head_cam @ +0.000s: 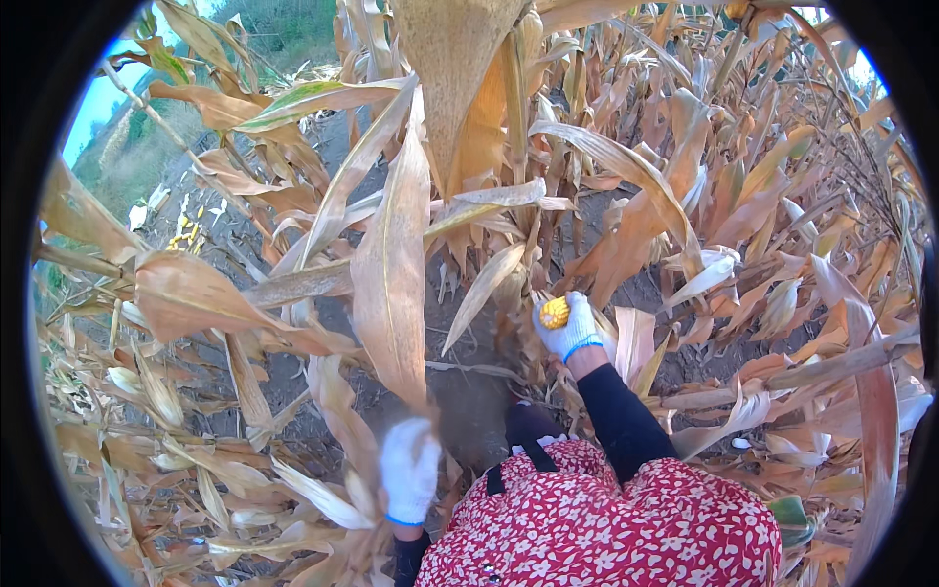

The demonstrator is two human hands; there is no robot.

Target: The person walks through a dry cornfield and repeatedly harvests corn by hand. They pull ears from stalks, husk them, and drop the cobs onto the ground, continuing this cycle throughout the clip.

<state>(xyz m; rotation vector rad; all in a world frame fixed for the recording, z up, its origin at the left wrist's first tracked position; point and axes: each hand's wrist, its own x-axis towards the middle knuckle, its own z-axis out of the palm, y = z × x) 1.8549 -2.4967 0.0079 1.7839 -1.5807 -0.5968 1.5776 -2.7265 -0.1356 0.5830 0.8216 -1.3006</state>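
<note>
My right hand (579,330), in a white knit glove with a blue cuff, is closed around a husked ear of yellow corn (555,313). One end of the ear shows above the fingers, and dry husk or leaf lies close around the hand. My left hand (411,473), gloved the same way, is lower and to the left, blurred. The tip of a long dry corn leaf (396,271) hangs just above its fingers. Whether those fingers grip anything is not clear.
Standing dry corn stalks (517,110) rise in front of me. Fallen stalks and leaves cover the soil on both sides. Husked yellow ears (187,231) lie in a pile at far left. A husk-covered ear (708,275) hangs at right, and a leaning stalk (829,367) crosses below it.
</note>
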